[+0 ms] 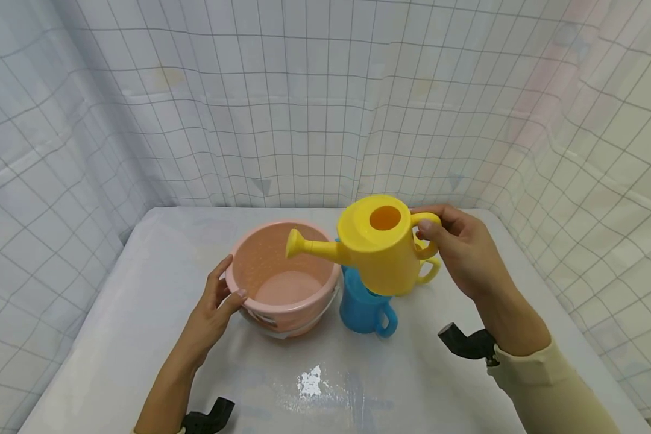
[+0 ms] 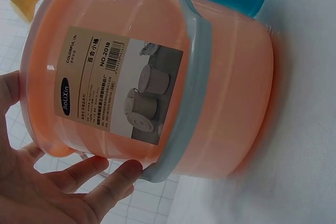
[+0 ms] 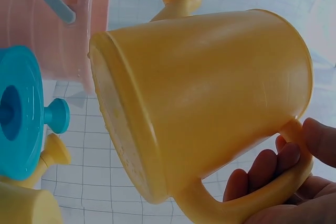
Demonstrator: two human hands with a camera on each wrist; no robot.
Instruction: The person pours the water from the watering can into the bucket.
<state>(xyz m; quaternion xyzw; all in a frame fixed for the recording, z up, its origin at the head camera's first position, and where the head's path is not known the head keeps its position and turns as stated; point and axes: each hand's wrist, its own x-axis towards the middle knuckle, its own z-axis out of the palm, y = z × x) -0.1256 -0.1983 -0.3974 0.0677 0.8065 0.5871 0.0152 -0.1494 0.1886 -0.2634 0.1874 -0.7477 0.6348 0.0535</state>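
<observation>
My left hand (image 1: 208, 316) holds the near left side of a pink bucket (image 1: 271, 256), thumb at the rim and fingers along the outside wall. The bucket stands on the table with its grey handle (image 2: 197, 61) hanging down and a printed label (image 2: 118, 85) on its side. My right hand (image 1: 466, 253) grips the handle of a yellow watering can (image 1: 382, 262), raised off the table, its spout pointing left over the bucket's right rim. Water drops cling to the can's underside in the right wrist view. Below it stands a blue watering can (image 1: 360, 310).
A second yellow watering can (image 3: 31, 205) stands behind the blue one, mostly hidden in the head view. Wet patches (image 1: 309, 383) shine on the white table (image 1: 157, 289) in front. Grid-patterned curtains (image 1: 282, 108) enclose the back and sides.
</observation>
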